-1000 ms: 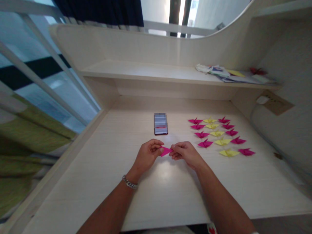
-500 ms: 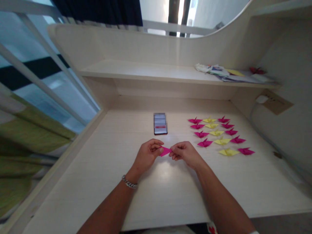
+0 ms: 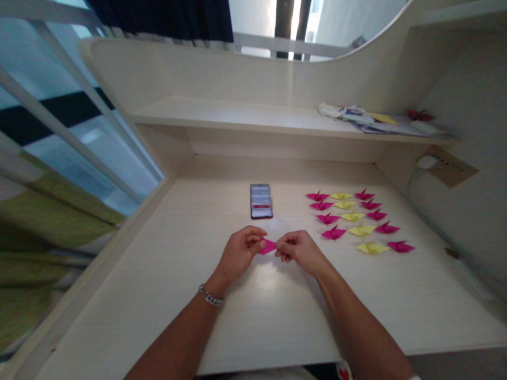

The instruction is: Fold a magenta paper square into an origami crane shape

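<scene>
A small folded pink paper piece (image 3: 268,246) is pinched between both my hands just above the pale wooden desk (image 3: 158,285). My left hand (image 3: 240,252), with a metal bracelet on its wrist, grips the paper's left end with closed fingers. My right hand (image 3: 299,250) pinches the right end. Beyond my hands a phone (image 3: 261,201) lies flat on the desk. To the right, several finished pink and yellow folded paper figures (image 3: 358,219) stand in three neat rows.
A shelf (image 3: 237,119) runs along the back of the desk, with papers and a red item (image 3: 380,121) at its right end. A white railing and green bedding (image 3: 47,227) are on the left. A wall socket with a cable (image 3: 428,162) is at the right.
My hands have drawn slightly closer together on the pink paper, so less of it shows between them. Everything else is unchanged.
</scene>
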Demonstrator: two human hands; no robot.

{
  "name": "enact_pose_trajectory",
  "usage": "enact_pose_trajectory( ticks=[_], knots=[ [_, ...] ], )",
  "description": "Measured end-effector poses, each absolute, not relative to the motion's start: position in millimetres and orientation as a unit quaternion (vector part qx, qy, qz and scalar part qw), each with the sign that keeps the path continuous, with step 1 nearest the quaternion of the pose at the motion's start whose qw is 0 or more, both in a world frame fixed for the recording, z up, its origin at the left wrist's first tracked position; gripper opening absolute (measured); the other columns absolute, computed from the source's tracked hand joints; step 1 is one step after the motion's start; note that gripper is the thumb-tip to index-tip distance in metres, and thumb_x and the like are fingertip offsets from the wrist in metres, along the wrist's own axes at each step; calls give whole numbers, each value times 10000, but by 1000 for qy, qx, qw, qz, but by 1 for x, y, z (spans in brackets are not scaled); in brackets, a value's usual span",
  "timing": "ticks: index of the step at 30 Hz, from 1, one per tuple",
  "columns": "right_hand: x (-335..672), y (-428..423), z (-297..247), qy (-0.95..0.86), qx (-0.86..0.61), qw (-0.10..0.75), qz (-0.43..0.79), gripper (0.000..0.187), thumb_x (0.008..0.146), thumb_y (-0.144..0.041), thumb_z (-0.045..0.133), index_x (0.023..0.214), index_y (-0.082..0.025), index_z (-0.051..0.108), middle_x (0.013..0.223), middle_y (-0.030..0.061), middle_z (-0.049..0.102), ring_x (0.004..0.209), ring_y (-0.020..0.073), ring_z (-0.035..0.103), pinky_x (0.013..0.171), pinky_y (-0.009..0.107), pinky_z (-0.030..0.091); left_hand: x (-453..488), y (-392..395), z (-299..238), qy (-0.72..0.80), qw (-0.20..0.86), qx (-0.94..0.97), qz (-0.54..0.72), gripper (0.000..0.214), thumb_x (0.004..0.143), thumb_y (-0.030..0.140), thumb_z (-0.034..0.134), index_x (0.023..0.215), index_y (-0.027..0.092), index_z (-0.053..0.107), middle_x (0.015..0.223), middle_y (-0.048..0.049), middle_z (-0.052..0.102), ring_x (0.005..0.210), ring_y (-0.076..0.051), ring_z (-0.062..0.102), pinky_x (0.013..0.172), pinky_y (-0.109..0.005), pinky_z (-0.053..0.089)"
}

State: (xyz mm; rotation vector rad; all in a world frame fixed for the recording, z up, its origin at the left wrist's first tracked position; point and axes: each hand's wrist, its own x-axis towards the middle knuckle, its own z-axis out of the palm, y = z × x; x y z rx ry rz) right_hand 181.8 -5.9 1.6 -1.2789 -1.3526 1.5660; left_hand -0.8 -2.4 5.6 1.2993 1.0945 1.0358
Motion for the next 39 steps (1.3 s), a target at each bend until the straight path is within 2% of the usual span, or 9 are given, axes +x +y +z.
enact_pose_trajectory(
  ticks=[5, 17, 21, 28, 32, 35, 39],
  knots=[
    [177, -7, 0, -514, -490, 347, 612, 281, 734, -396, 638, 694, -121, 674, 579, 38, 647, 472, 94, 549, 501, 222, 453, 1, -3, 4, 456, 547, 554, 432, 189, 698, 181, 673, 874, 154, 610, 702, -26, 682, 649, -147, 643, 630, -263, 500],
    [173, -6, -1, -534, -516, 371, 558, 182, 720, -308, 648, 658, -137, 660, 491, 5, 594, 427, 97, 512, 452, 217, 393, -1, -2, 3, 435, 566, 551, 432, 184, 753, 211, 630, 921, 138, 610, 676, -21, 661, 617, -128, 603, 590, -243, 464],
    [172, -7, -1, -533, -512, 369, 564, 186, 719, -313, 644, 662, -137, 665, 531, 18, 621, 439, 97, 520, 456, 219, 397, 0, -1, 2, 440, 554, 558, 433, 204, 750, 251, 645, 922, 145, 613, 707, -26, 666, 652, -139, 621, 622, -256, 481],
    [171, -7, 0, -545, -507, 359, 563, 176, 718, -304, 640, 679, -135, 674, 561, 28, 639, 446, 95, 520, 452, 215, 391, 2, -2, 3, 455, 519, 571, 445, 146, 754, 215, 629, 882, 145, 625, 730, -27, 664, 662, -130, 619, 635, -244, 481],
    [172, -7, -1, -542, -510, 368, 557, 168, 720, -296, 640, 686, -135, 675, 562, 26, 637, 446, 99, 521, 452, 219, 391, 3, -2, 2, 447, 537, 563, 442, 204, 795, 257, 590, 969, 151, 602, 675, -4, 636, 633, -129, 609, 602, -239, 472],
    [173, -7, -1, -549, -508, 367, 553, 195, 731, -318, 638, 673, -135, 669, 524, 13, 609, 438, 95, 510, 447, 214, 384, 3, -2, 0, 430, 564, 558, 431, 259, 753, 238, 647, 987, 153, 574, 687, -5, 646, 644, -131, 620, 624, -245, 482],
    [173, -6, -2, -533, -484, 375, 584, 272, 755, -396, 622, 696, -134, 662, 542, 12, 607, 469, 101, 532, 495, 227, 430, 1, -2, -4, 440, 536, 555, 459, 222, 731, 216, 674, 919, 156, 574, 720, -12, 650, 648, -120, 612, 619, -229, 475]
  ],
)
